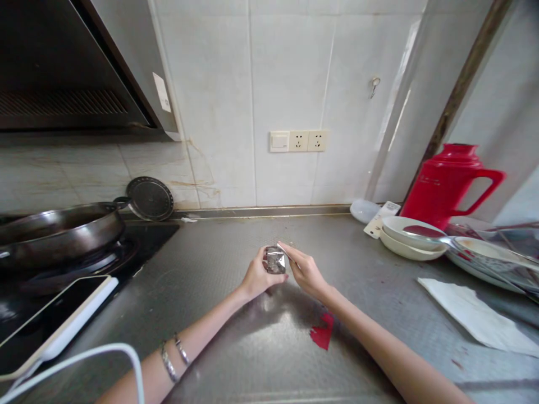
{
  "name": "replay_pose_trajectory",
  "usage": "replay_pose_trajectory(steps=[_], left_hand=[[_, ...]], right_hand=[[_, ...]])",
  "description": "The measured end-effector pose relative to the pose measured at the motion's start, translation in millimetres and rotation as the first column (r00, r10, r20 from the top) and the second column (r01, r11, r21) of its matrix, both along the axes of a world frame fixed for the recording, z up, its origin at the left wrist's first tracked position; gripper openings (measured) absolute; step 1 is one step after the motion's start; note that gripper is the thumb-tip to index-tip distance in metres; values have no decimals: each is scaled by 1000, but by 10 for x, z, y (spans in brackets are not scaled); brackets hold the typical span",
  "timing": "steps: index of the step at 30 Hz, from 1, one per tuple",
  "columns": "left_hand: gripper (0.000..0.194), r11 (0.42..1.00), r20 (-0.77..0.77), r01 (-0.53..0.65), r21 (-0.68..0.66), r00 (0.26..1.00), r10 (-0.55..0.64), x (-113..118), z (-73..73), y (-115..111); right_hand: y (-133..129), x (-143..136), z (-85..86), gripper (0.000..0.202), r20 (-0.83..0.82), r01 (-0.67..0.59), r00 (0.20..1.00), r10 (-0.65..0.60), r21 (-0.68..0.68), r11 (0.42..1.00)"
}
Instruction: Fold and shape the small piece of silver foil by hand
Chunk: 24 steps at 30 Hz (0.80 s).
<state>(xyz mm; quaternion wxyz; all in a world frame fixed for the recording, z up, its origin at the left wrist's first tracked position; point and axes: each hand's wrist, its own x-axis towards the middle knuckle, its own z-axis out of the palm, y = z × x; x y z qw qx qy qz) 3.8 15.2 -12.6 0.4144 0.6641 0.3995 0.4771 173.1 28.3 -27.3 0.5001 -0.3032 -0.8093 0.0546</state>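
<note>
A small dark, shiny block-shaped object [275, 260] is held above the metal counter [202, 336], near the middle of the view. My left hand [257, 276] is closed around its left side and lower edge, with the thumb along the bottom. At its right edge, my right hand [306, 272] has its fingers pressed together, with something thin and light at the fingertips that I cannot make out. A torn red piece [322, 331] lies on the counter below my right wrist.
At left, a pan [63, 230] sits on the stove, with a phone and white cable [84, 352] nearer. Stacked bowls [412, 247], a red thermos [442, 185], dishes and white paper [475, 314] stand or lie at right. Wall sockets [307, 141] are behind.
</note>
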Motion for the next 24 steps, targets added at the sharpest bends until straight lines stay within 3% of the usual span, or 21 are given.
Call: replay_pose_trajectory(steps=[5, 10, 15, 24], left_hand=[[61, 1000, -8, -8, 27, 1000, 8, -8, 11, -4], [67, 997, -35, 50, 56, 998, -48, 9, -6, -38], [68, 1000, -50, 24, 20, 999, -23, 22, -42, -22], [72, 997, -132, 6, 75, 991, 4, 34, -74, -46]], right_hand=[[-38, -24, 6, 51, -2, -49, 999, 49, 41, 998], [25, 14, 23, 46, -47, -2, 999, -2, -82, 997], [-79, 11, 117, 42, -54, -57, 997, 47, -201, 978], [-156, -48, 247, 34, -56, -108, 993, 99, -195, 975]])
